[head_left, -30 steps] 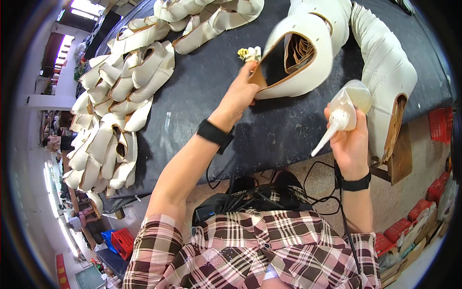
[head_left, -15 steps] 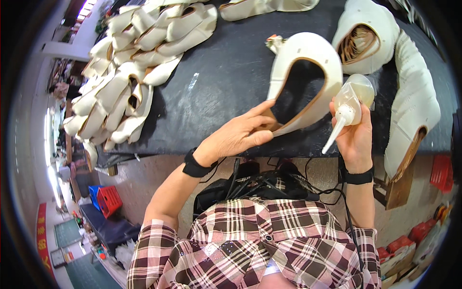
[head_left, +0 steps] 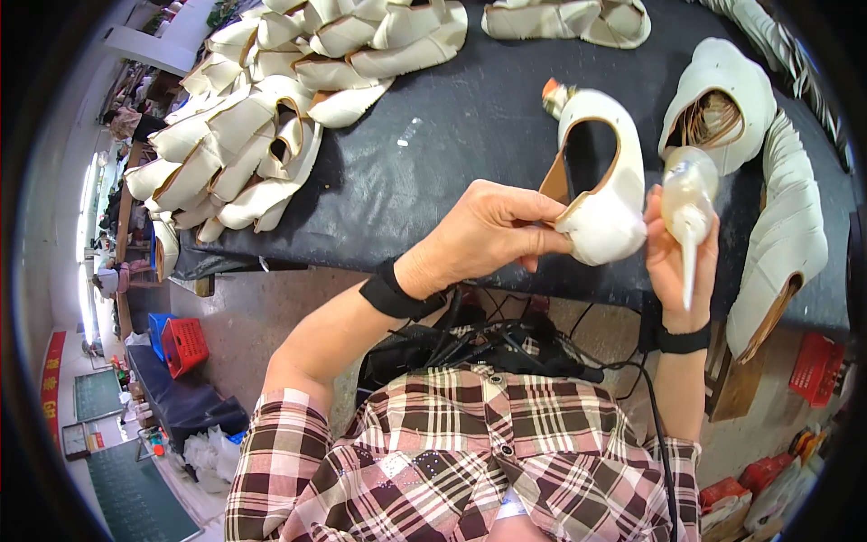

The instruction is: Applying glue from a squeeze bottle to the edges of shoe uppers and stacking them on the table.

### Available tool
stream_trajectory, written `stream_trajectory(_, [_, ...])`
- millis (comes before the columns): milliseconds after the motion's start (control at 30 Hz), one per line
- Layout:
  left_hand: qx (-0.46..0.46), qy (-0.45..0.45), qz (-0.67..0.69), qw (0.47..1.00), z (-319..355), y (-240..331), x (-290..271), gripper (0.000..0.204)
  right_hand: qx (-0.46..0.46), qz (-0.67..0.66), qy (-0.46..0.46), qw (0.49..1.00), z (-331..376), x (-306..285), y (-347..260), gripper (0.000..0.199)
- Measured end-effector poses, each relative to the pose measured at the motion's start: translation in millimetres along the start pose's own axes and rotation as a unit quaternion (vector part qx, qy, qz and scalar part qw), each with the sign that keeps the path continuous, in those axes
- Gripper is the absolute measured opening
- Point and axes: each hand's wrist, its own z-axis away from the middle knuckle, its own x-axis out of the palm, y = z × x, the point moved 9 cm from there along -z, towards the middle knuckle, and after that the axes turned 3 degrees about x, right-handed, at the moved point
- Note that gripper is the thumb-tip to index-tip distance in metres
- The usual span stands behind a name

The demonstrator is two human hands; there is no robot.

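My left hand (head_left: 483, 233) pinches the near end of a white shoe upper (head_left: 621, 226) between thumb and fingers. The upper is curved into a loop, its brown lining showing along the opening, above the near edge of the black table (head_left: 433, 172). In my right hand (head_left: 666, 266) is a translucent squeeze bottle (head_left: 690, 190), its long white nozzle pointing down toward me. The bottle stays apart from the upper, just right of it. Beyond the right hand lies a stack of nested white uppers (head_left: 713, 77) with brown edges inside.
Many white uppers are piled (head_left: 221, 135) on the table's left. A row of nested uppers (head_left: 784, 230) runs down the right side, and another small stack (head_left: 564, 20) lies at the back. A small orange-tipped object (head_left: 553, 93) sits by the held upper's far end. Red baskets (head_left: 184, 347) stand below.
My left hand has gone from resting on the upper's edge to pinching its near end, now turned and rounded. The bottle's nozzle has swung from down-left to nearly straight down.
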Motion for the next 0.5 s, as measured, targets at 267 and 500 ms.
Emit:
stream_trajectory(267, [-0.017, 0.029, 0.203, 0.979, 6.1, 24.1, -0.7, 0.016, -0.236, 0.228, -0.025, 0.944, 31.7, 66.8, -40.5, 0.053])
stream_trajectory(500, [-0.021, 0.049, 0.247, 0.967, 1.8, 31.9, 8.1, 0.019, -0.477, 0.402, -0.069, 0.778, 70.8, 141.3, -80.1, 0.041])
